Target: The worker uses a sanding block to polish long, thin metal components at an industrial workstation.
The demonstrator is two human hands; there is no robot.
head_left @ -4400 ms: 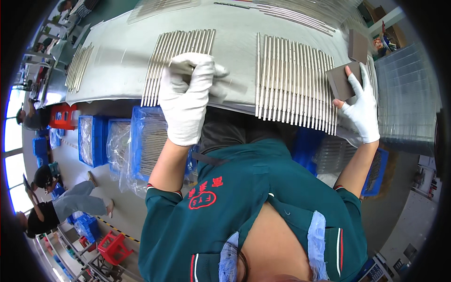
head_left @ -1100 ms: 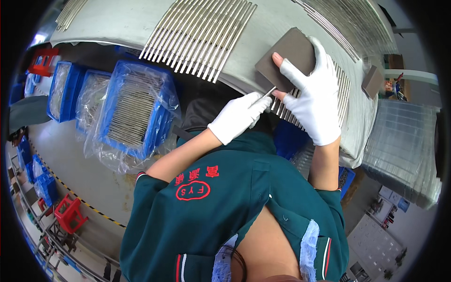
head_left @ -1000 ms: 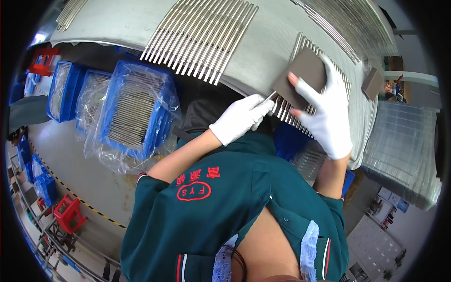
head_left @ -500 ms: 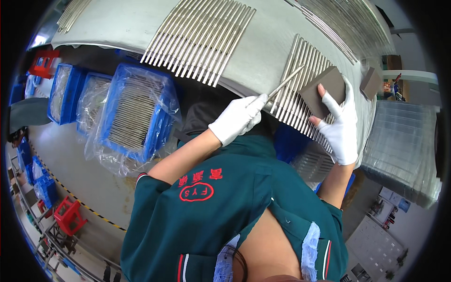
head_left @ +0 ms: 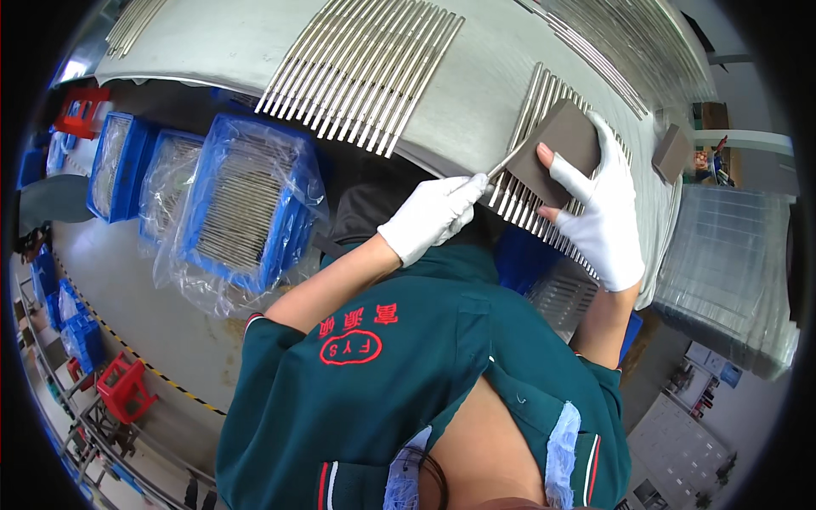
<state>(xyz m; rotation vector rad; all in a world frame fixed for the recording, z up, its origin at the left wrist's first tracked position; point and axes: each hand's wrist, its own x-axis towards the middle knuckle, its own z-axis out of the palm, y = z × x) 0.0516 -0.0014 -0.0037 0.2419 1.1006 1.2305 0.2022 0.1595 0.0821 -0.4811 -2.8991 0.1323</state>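
My left hand (head_left: 433, 212), in a white glove, pinches one end of a thin metal rod (head_left: 507, 161) at the table's near edge. The rod's far part is hidden under a brown-grey rectangular block (head_left: 561, 140). Gripping that block is my right hand (head_left: 608, 208), whose white glove leaves the thumb tip and a fingertip bare. Beneath the block and hand, a row of metal rods (head_left: 535, 102) lies side by side with ends reaching the table edge. A larger row of similar rods (head_left: 361, 68) lies to the left.
A second brown block (head_left: 671, 153) sits at the table's right. Clear plastic-wrapped stock (head_left: 722, 272) stands beyond it. On the floor at left are blue crates (head_left: 212, 136) with plastic-lined rods, plus a red stool (head_left: 126, 387). More rods (head_left: 134, 25) lie at the far left.
My right hand has moved the block left and slightly up, over the held rod, which was uncovered before. My left hand has stayed nearly in place.
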